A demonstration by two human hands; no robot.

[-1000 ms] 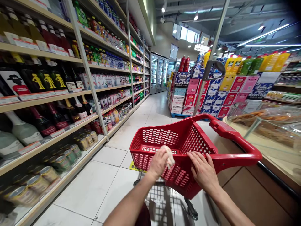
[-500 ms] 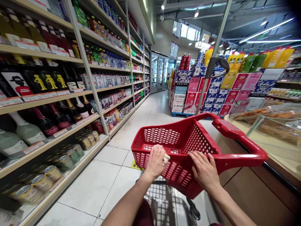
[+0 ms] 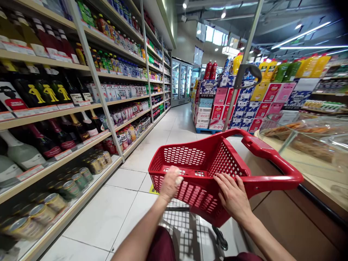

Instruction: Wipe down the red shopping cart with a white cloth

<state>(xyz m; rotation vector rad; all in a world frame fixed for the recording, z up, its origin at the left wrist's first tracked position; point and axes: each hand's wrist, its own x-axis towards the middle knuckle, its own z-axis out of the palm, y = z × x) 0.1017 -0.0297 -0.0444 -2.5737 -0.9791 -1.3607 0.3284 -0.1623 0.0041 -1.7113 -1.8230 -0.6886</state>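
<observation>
A red plastic shopping cart [image 3: 201, 195] with perforated basket walls stands side-on in front of me. My left hand [image 3: 171, 183] is closed around a small, crumpled whitish cloth [image 3: 178, 180], pressed to the near rim toward the basket's front end. Most of the cloth is hidden in the fist. Farther along the same rim, my right hand [image 3: 231, 194] has its fingers hooked over the top, with the thumb on the outer wall. The cart's thick red handle [image 3: 282, 172] extends to the right of that hand. Inside, the visible part of the basket holds no goods.
Shelves of bottles and cans [image 3: 78, 177] line the left side. A glass-topped counter [image 3: 307, 145] with food stands close at right. Behind the cart rise stacked drink cartons [image 3: 217, 112] and a slanted metal pole [image 3: 231, 105]. White floor tiles [image 3: 95, 214] run along the aisle.
My left hand has slid slightly left along the near rim with the cloth. My right hand keeps its place on the rim. The whole view has shifted a little.
</observation>
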